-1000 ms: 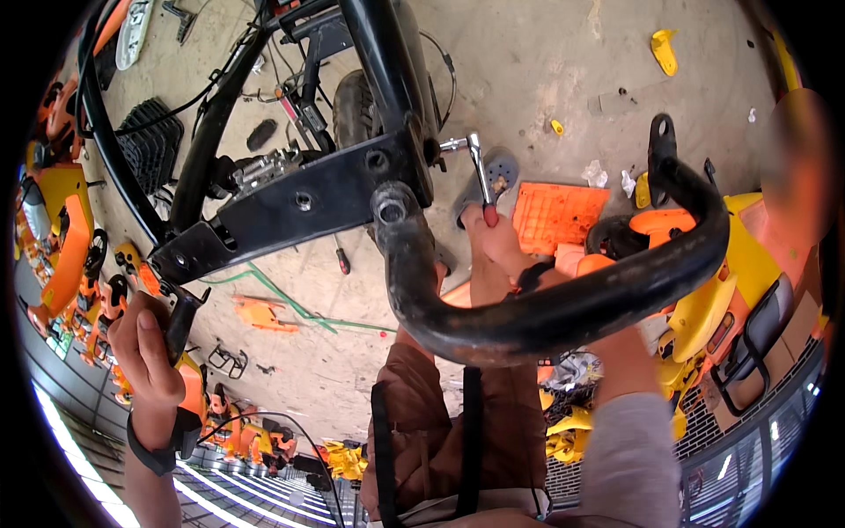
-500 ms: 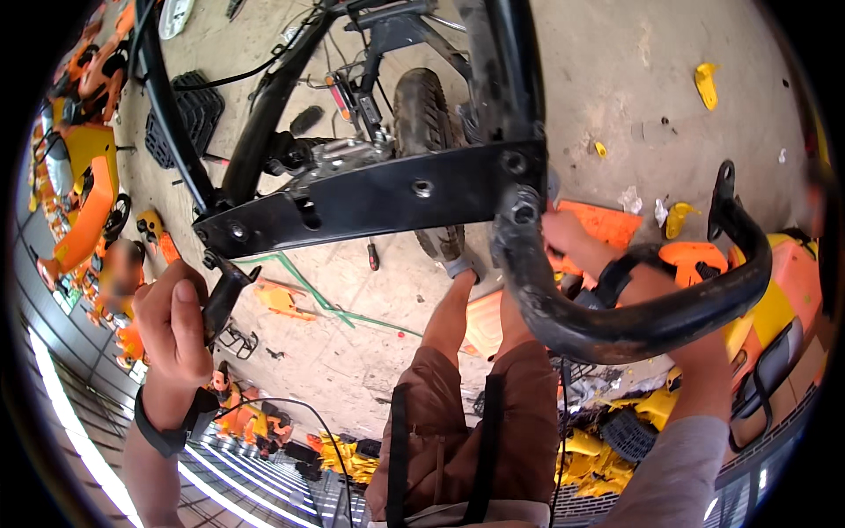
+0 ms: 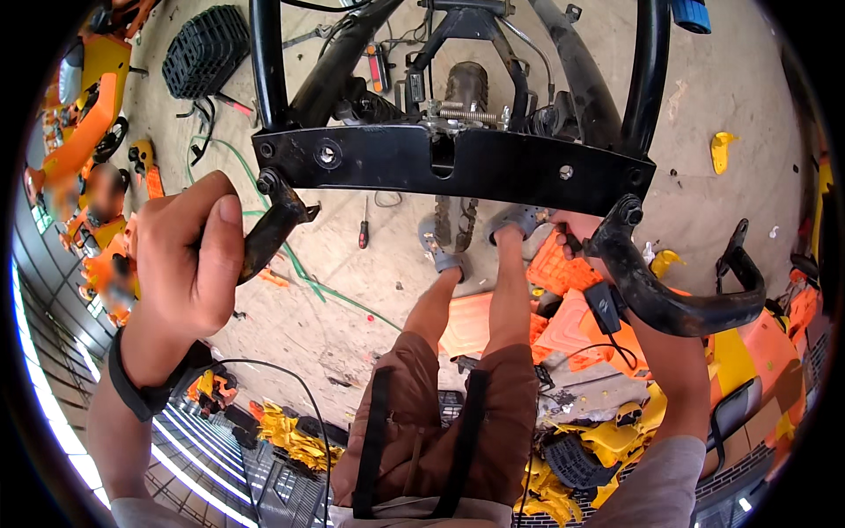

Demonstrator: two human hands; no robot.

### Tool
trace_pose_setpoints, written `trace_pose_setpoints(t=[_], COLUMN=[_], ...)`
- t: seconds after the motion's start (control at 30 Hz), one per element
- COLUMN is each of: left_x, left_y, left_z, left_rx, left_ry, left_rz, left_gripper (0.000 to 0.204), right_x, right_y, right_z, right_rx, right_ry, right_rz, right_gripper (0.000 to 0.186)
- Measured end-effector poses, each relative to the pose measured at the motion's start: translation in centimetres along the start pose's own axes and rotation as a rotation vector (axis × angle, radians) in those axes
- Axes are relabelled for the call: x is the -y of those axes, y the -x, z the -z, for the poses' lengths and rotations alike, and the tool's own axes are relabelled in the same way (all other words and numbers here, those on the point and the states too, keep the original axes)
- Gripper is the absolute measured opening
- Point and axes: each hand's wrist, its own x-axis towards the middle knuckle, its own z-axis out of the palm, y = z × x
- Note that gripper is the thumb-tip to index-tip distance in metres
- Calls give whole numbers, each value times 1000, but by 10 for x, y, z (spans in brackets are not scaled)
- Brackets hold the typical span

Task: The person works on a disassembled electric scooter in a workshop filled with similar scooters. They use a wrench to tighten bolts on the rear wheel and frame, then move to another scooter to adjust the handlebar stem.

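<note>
A black metal vehicle frame (image 3: 493, 158) spans the view in front of me, its flat, drilled cross plate nearly level. My left hand (image 3: 189, 255) is closed round a short black curved bar (image 3: 275, 236) bolted at the plate's left end. At the right end, a larger curved black tube (image 3: 682, 304) is bolted on. My right hand (image 3: 576, 233) reaches behind that tube, just below the plate. Its fingers look curled, but the tube and plate hide part of them and whatever they hold. Beneath the plate, a knobbly tyre (image 3: 454, 220) stands between my feet.
Orange plastic panels (image 3: 563, 264) lie beside my feet, and yellow parts (image 3: 598, 449) are piled near my right elbow. A screwdriver (image 3: 363, 231) and a green strip (image 3: 304, 275) lie on the concrete. A black ribbed rack (image 3: 207, 53) rests at far left. People stand among orange vehicles at left.
The cross plate has gone from slanting to nearly level and now sits more centrally. The right tube appears farther off. My left hand stays closed on its bar; the right remains behind the tube.
</note>
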Motion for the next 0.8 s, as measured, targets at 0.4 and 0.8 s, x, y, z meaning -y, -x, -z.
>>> trace_pose_setpoints(t=[0.4,0.8], left_x=[-1,-8], left_y=[6,6], left_z=[-2,-1], left_rx=[-21,-40], left_ry=[48,-35], left_rz=[42,31], left_gripper=[25,26], right_x=[-16,-95], right_y=[-6,-60], right_z=[-28,-65], right_rx=[-146,-447], right_ry=[-5,247], right_rz=[-25,479], right_gripper=[24,15])
